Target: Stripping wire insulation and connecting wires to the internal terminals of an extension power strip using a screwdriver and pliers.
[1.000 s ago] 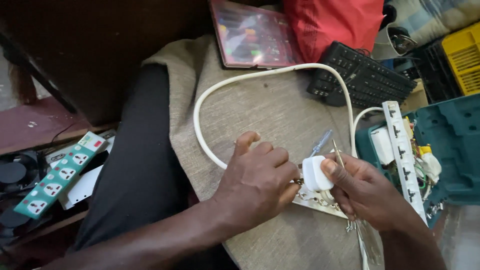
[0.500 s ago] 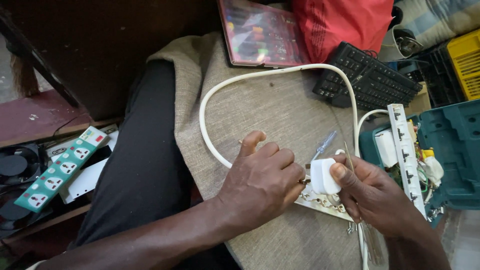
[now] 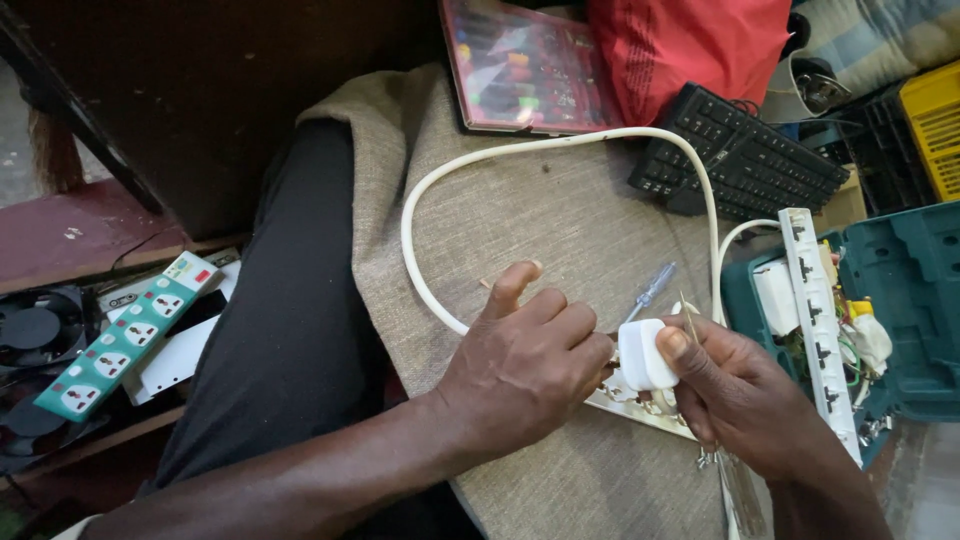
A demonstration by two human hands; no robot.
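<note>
My right hand (image 3: 740,390) grips a white plug (image 3: 644,355), thumb on its top face. My left hand (image 3: 525,360) is closed beside it, fingertips at the plug's left edge, over a white socket plate (image 3: 640,410) lying on tan cloth (image 3: 520,220) across my lap. What the left fingers pinch is hidden. A thick white cable (image 3: 470,165) loops over the cloth. A small blue-handled screwdriver (image 3: 650,292) lies just above the plug.
A white power strip body (image 3: 815,320) leans on a teal tool case (image 3: 900,300) at right. A black keyboard (image 3: 740,155), red bag (image 3: 690,50) and clear parts box (image 3: 525,65) lie beyond. A green-faced power strip (image 3: 125,335) and fan (image 3: 30,330) lie left.
The view has shifted slightly. Both hands stay together on the plug with only small finger adjustments.
</note>
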